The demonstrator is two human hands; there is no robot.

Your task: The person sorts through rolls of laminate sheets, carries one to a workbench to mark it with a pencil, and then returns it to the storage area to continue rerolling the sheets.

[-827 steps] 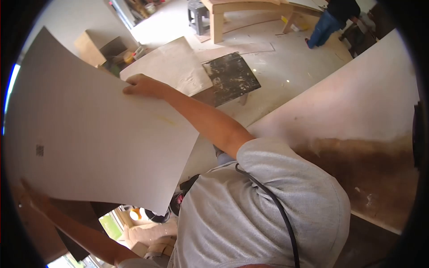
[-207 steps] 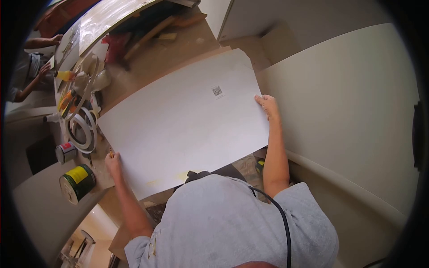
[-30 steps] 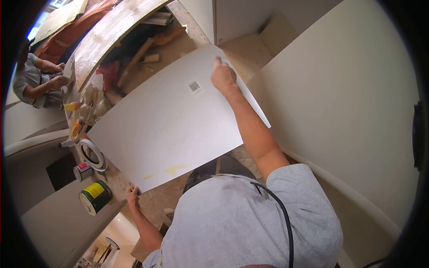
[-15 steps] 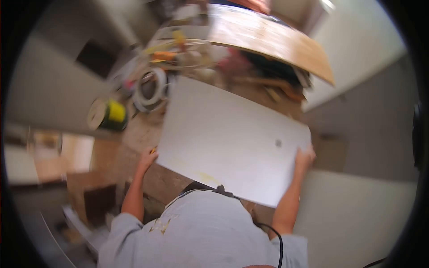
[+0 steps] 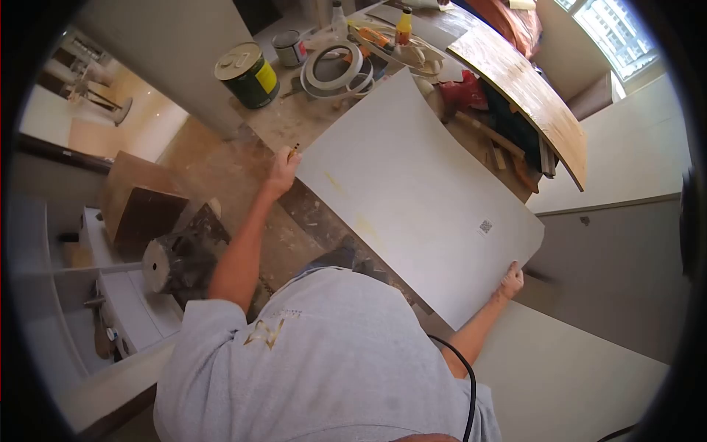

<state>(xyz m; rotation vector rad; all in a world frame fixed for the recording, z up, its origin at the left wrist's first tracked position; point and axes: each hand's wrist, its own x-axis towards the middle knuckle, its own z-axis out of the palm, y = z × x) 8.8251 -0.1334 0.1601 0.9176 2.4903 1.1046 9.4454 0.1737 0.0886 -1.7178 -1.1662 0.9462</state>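
A white board (image 5: 412, 199) with a QR-code sticker (image 5: 486, 226) and faint yellow smears lies slanted across the workbench in front of me. Its far side curves inward. My left hand (image 5: 281, 173) is closed at the board's left corner, with a short yellow-and-black pencil (image 5: 294, 151) sticking out of the fingers; whether it also grips the board is hard to see. At the lower right end, my right hand (image 5: 509, 281) grips the board's edge, thumb on top and the other fingers mostly hidden.
Beyond the board stand a green can (image 5: 249, 77), a smaller tin (image 5: 289, 50), rolls of edge tape (image 5: 331, 70) and a yellow bottle (image 5: 403, 28). A wooden panel (image 5: 526, 85) rests over clutter at the back right. A wooden box (image 5: 143, 195) sits at left.
The board slants more steeply now, its left end farther away from me. Both hands stay at its ends. My view has turned, and the picture is sharper.
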